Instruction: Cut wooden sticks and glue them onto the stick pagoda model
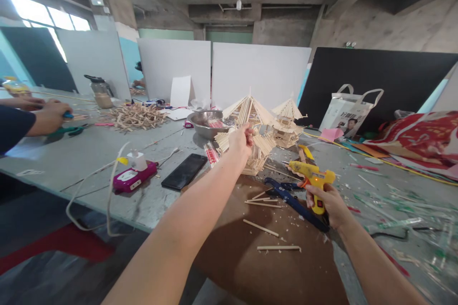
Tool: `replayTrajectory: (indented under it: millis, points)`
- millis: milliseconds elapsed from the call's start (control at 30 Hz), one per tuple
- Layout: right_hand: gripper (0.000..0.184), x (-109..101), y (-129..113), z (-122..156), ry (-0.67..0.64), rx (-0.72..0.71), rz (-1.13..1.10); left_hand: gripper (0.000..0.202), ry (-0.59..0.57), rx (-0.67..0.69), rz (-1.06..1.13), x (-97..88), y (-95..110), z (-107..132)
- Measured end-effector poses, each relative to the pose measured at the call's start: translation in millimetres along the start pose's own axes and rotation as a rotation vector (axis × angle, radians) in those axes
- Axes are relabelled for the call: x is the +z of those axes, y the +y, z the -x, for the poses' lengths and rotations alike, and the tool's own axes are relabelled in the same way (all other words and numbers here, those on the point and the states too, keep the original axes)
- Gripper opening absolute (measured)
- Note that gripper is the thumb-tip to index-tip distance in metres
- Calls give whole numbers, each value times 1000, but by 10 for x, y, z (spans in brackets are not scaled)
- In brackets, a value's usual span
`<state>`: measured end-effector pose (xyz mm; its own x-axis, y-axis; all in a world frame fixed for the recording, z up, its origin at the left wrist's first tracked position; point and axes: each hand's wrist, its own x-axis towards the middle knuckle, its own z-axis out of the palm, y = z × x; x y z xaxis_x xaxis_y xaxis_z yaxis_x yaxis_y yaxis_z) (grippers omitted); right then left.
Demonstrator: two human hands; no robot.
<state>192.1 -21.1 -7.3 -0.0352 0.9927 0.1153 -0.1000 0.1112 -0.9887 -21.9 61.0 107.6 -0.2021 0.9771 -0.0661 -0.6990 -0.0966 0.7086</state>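
Observation:
My left hand (240,144) reaches forward to a pagoda-like model (249,109) built of thin wooden sticks. Its fingers are closed in front of the tiers, and whatever they pinch is too small or hidden to make out. A yellow glue gun (317,177) is gripped in my right hand (334,206), its nozzle pointing left towards the model. Under the gun lies a blue-handled tool (295,202), partly covered. Several loose sticks (261,228) are scattered on the brown board (229,252) in front of me. A smaller stick model (287,128) stands behind to the right.
A metal bowl (200,128), a black phone (184,171) and a purple power strip (132,178) with cables are left of the model. Farther left are a stick pile (138,116) and a co-worker's hands (53,112). Plastic scraps (400,221) litter the right side.

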Motion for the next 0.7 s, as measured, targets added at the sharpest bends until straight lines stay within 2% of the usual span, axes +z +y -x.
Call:
replayTrajectory:
  millis: [300, 700]
  points:
    - [24, -10, 0, -8, -1, 0, -1, 4, -62, -58, 109, -25, 18, 22]
    - [24, 1, -11, -6, 8, 1, -17, 7, -72, -57, 213, 11, -19, 56]
